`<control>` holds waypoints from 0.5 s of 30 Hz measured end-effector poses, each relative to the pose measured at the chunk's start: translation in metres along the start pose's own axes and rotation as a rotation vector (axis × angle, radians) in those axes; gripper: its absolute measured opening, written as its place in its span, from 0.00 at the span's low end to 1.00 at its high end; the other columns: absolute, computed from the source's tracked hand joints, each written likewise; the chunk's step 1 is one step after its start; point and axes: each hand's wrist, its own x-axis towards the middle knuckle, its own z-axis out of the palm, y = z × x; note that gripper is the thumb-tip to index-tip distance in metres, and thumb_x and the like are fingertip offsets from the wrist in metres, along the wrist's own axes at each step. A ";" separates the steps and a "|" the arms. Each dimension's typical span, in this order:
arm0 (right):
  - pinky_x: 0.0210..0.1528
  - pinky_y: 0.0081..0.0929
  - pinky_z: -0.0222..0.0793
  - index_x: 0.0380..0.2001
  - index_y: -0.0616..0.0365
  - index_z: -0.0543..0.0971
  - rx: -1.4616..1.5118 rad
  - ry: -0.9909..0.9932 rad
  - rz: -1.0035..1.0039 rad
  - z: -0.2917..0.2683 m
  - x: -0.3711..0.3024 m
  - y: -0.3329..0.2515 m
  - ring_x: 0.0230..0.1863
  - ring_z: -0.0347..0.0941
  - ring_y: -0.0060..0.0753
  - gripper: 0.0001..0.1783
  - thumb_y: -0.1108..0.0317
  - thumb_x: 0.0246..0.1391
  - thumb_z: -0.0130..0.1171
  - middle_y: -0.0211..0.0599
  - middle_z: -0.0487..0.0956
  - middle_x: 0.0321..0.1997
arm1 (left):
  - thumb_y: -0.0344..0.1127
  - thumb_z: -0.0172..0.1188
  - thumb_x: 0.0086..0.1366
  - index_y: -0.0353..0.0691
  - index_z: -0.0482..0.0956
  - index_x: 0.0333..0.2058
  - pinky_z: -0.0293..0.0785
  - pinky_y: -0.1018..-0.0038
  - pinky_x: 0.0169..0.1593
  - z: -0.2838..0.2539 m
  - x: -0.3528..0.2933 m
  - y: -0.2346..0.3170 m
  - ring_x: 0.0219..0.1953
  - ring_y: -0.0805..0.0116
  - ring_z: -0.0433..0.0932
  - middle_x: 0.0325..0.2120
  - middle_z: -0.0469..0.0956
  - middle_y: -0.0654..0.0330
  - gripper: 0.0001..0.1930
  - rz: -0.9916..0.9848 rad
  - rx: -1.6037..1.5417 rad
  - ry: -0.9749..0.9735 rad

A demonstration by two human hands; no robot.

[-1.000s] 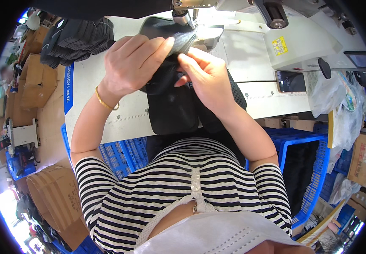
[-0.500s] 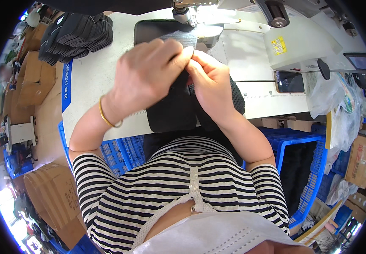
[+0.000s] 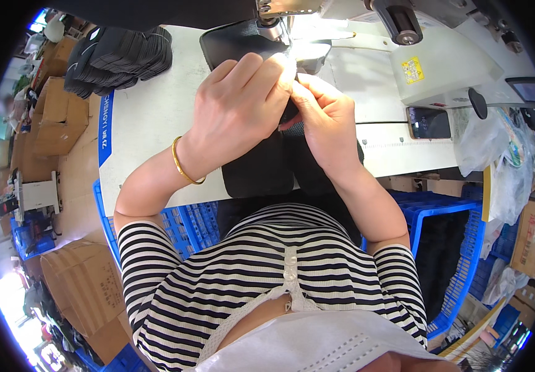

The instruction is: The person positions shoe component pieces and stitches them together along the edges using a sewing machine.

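My left hand (image 3: 239,99) is closed, its fingertips pinching the edge of a black fabric piece (image 3: 258,167) just in front of the sewing machine's needle area (image 3: 273,28). Close beside it, my right hand (image 3: 329,121) pinches the same fabric between thumb and fingers. The two sets of fingertips almost meet and hide the edge between them. Toward me, the black fabric hangs over the table's front edge in two rounded lobes. A flat dark panel (image 3: 230,46) lies beneath the machine head, behind my left hand; I cannot tell whether it joins the fabric.
Stacked black fabric pieces (image 3: 122,56) sit at the far left of the white table (image 3: 146,136). A phone (image 3: 428,123) lies at the right, near a clear plastic bag (image 3: 481,139). Blue crates (image 3: 444,208) stand below the table; cardboard boxes (image 3: 84,285) are on the left.
My left hand has moved right and slightly away from me, closer to the needle, covering the greyish fabric strip that showed before. My right hand keeps its pinch. The whole view has shifted slightly.
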 end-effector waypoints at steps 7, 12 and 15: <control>0.25 0.17 0.73 0.40 0.68 0.80 -0.053 -0.016 0.001 -0.002 0.008 0.001 0.24 0.71 0.13 0.11 0.72 0.63 0.52 0.29 0.78 0.25 | 0.26 0.62 0.43 0.36 0.82 0.36 0.72 0.77 0.31 0.008 0.004 -0.010 0.32 0.72 0.77 0.35 0.80 0.63 0.16 0.003 0.025 0.057; 0.29 0.18 0.74 0.41 0.67 0.80 -0.063 -0.050 -0.013 -0.002 0.004 -0.004 0.26 0.72 0.15 0.10 0.72 0.62 0.52 0.31 0.78 0.28 | 0.31 0.66 0.46 0.35 0.81 0.37 0.74 0.73 0.38 0.000 -0.002 -0.007 0.36 0.65 0.77 0.39 0.80 0.59 0.17 -0.055 -0.144 0.076; 0.35 0.22 0.74 0.45 0.64 0.78 -0.327 0.007 -0.181 -0.005 -0.004 -0.017 0.31 0.73 0.20 0.12 0.73 0.59 0.55 0.35 0.77 0.35 | 0.38 0.68 0.51 0.33 0.79 0.43 0.72 0.68 0.46 -0.005 -0.015 -0.013 0.44 0.59 0.75 0.45 0.77 0.53 0.22 -0.166 -0.338 0.178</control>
